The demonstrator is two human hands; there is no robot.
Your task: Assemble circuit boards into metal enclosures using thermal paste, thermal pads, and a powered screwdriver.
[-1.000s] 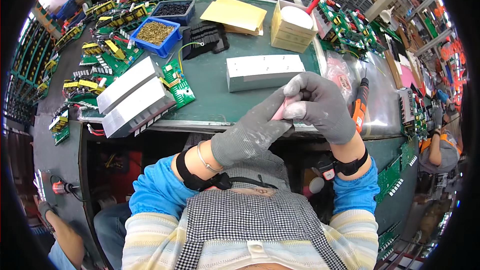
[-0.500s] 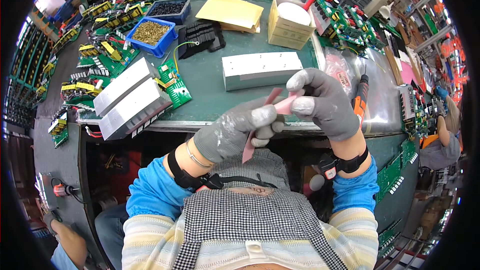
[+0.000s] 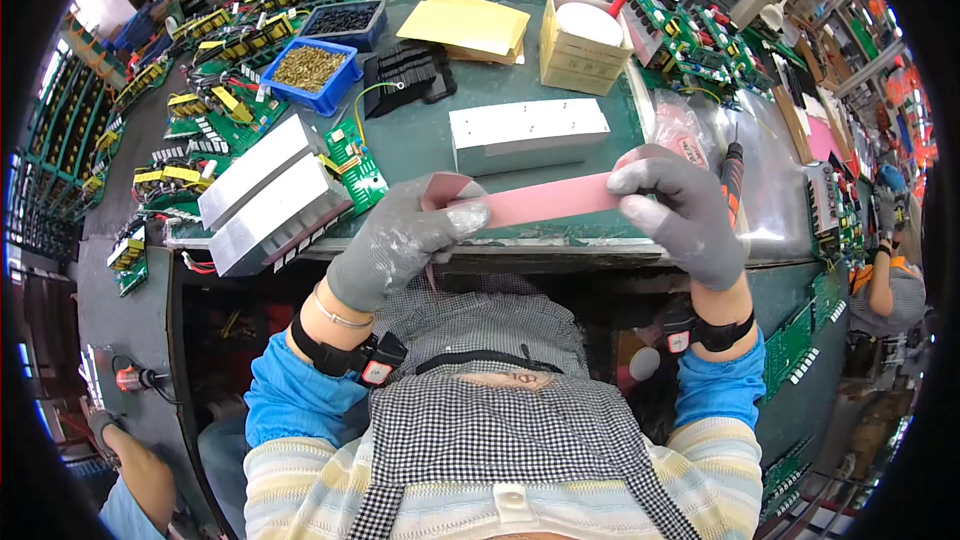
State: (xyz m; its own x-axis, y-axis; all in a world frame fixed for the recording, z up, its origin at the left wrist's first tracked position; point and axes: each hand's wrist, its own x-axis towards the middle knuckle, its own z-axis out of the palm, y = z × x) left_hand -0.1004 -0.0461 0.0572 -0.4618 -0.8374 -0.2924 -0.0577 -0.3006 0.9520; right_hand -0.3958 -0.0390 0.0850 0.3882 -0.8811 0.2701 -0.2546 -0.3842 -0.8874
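Observation:
A flat pink strip (image 3: 550,200) is stretched between my two gloved hands, above the bench's near edge. My left hand (image 3: 405,235), in a grey glove with whitish fingertips, pinches its left end; more pink material curls up behind those fingers. The strip's right end is held between thumb and fingers of my right hand (image 3: 685,215). Just beyond the strip lies a long silver metal block (image 3: 530,133) with small holes in its top face. Left of my left hand stand two silver heat sinks (image 3: 275,200) beside a green circuit board (image 3: 355,172).
A blue bin of brass-coloured screws (image 3: 310,69), a darker bin of black parts (image 3: 345,20), yellow sheets (image 3: 465,25) and a cardboard box (image 3: 583,50) line the back. An electric screwdriver (image 3: 732,180) lies at right. Circuit boards crowd the left. Another person (image 3: 885,290) sits far right.
My hands have moved apart, left hand leftward and right hand slightly right. The pink strip, bunched between my fingers before, is now pulled out straight.

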